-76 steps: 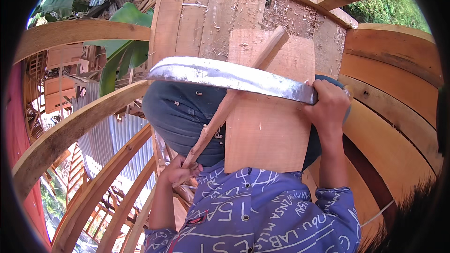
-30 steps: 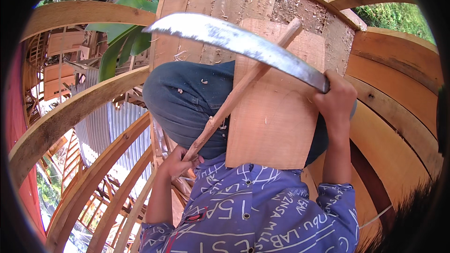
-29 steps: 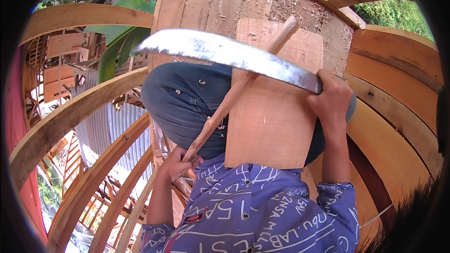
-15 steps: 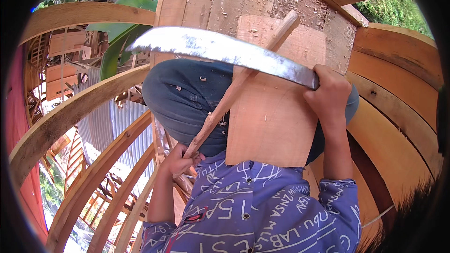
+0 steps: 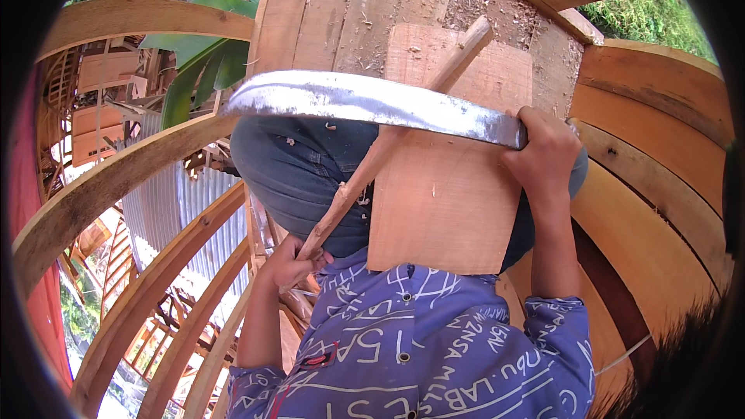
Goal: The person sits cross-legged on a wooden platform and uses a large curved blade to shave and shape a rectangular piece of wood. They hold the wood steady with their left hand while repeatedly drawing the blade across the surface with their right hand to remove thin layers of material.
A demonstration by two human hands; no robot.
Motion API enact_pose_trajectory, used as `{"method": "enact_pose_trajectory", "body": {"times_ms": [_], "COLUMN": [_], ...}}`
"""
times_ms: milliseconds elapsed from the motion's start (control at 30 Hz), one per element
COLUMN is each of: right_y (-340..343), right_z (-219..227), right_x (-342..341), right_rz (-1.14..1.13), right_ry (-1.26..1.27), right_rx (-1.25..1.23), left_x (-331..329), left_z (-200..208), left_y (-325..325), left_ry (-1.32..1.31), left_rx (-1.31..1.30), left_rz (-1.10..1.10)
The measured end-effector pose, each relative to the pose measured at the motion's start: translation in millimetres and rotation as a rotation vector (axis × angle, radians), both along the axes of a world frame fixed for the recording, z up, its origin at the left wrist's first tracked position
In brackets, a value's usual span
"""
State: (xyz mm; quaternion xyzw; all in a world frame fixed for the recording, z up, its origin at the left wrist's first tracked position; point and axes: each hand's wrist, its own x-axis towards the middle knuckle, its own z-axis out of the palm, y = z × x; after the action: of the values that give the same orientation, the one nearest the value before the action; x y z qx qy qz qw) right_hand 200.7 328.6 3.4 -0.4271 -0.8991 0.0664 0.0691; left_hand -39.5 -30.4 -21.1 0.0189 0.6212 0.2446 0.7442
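Note:
My right hand (image 5: pixel 543 149) is closed round the handle end of a machete (image 5: pixel 334 99). Its long, slightly curved steel blade points left and lies across a wooden stick (image 5: pixel 358 185). Low on the left, my left hand (image 5: pixel 291 264) grips the near end of that stick, which slants up and away to the right. The stick's far end rests over a flat wooden board (image 5: pixel 446 209) that lies on my lap and reaches onto the planks ahead. Fingers hide the machete's handle almost wholly.
Planks (image 5: pixel 361 19) strewn with wood shavings stretch out ahead. Curved wooden ribs (image 5: pixel 116 151) rise at the left, and orange-brown side boards (image 5: pixel 652 221) at the right. Beyond the left ribs are a banana leaf (image 5: pixel 203 58) and corrugated metal sheets (image 5: pixel 182 206).
The machete blade has swung slightly, its tip dropping nearer to me, and now lies flatter across the stick. Both hands keep their grips.

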Motion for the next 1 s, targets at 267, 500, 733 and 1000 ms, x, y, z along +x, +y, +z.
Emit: {"method": "enact_pose_trajectory", "body": {"times_ms": [267,500,733,1000], "right_y": [41,7,-4,-15], "right_z": [2,0,8,10], "right_x": [34,33,25,10], "right_rz": [-0.532,-0.270,-0.028,0.118], "right_ry": [-0.059,-0.009,0.142,0.157], "right_rx": [-0.016,0.042,-0.045,-0.159], "left_x": [-2,2,33,54], "left_z": [-8,2,14,12], "left_y": [-4,-2,-11,-13], "left_ry": [-0.052,0.032,0.425,0.669], "left_rx": [0.068,0.079,0.072,0.085], "left_rz": [0.002,0.010,-0.066,-0.045]}}
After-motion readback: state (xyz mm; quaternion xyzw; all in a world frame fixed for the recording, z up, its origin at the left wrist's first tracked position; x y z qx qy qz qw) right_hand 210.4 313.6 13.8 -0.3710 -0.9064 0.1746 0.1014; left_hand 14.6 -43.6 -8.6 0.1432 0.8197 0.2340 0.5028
